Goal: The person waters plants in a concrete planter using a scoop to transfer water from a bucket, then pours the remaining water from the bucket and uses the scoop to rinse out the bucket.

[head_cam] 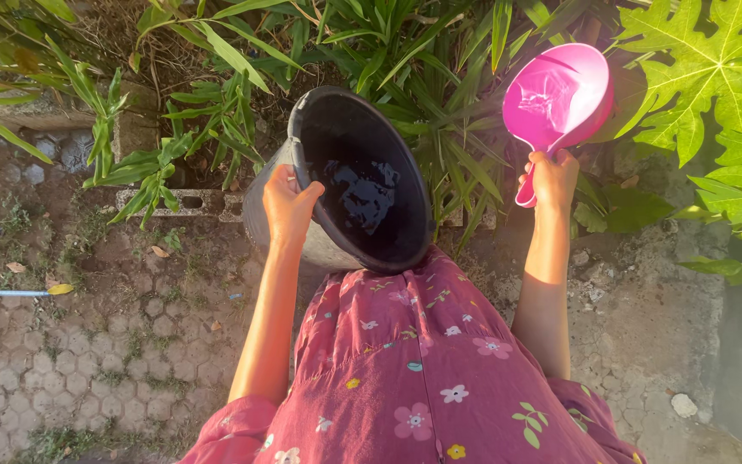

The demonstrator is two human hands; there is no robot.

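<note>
A black bucket (349,176) is held at its near-left rim by the left hand (289,202), whose fingers are curled over the edge in a closed grip. The bucket is tilted, so that its dark inside is seen from above, and its near edge is pressed against a maroon flowered dress (422,361). A little water is seen glinting at the bottom of the bucket.

To the right, a pink scoop (557,99) is gripped by its handle in the right hand (551,176), which is closed around the lower part of the handle. The scoop is held upright with its bowl raised above the hand and turned toward the camera. Bucket and scoop are held apart, with green leaves between them.

Long-bladed plants (216,112) are seen at the far side, behind the bucket, and broad lobed leaves (714,77) at the far right. A concrete block (195,202) is laid just left of the bucket at the foot of the plants. The ground at the left is covered by hexagonal paving (88,361) with grass in the joints. A thin blue stick (15,293) lies on the paving at the far left edge.
</note>
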